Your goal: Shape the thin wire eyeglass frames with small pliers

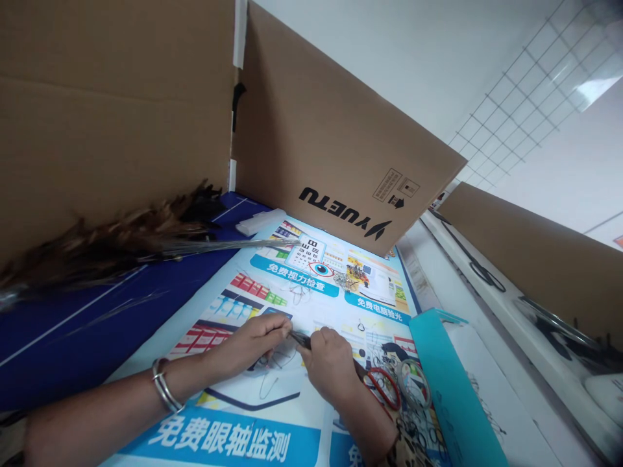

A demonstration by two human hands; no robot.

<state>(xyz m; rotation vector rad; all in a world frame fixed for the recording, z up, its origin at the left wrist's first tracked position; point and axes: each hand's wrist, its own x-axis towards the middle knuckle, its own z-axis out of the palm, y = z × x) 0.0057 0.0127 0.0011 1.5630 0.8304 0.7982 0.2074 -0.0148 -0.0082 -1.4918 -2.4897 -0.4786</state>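
Observation:
My left hand (265, 334), with silver bangles (165, 387) on its wrist, is closed in a pinch over the printed sheet. Thin wire (287, 353) shows just below its fingers, and it appears to hold a piece of it. My right hand (331, 363) is wrapped round dark pliers (300, 338); their jaws point left and meet the left fingertips. A handle end sticks out behind the right fist. What lies between the jaws is too small to make out. A bent wire piece (268, 388) lies on the sheet below.
Red-handled scissors (385, 388) and a coil of wire (413, 384) lie right of my right hand, beside a teal box (455, 389). Feathers (121, 237) and long straight wires (233, 244) lie at the left. Cardboard walls (331, 130) stand behind. Small wire pieces (345, 280) are on the sheet.

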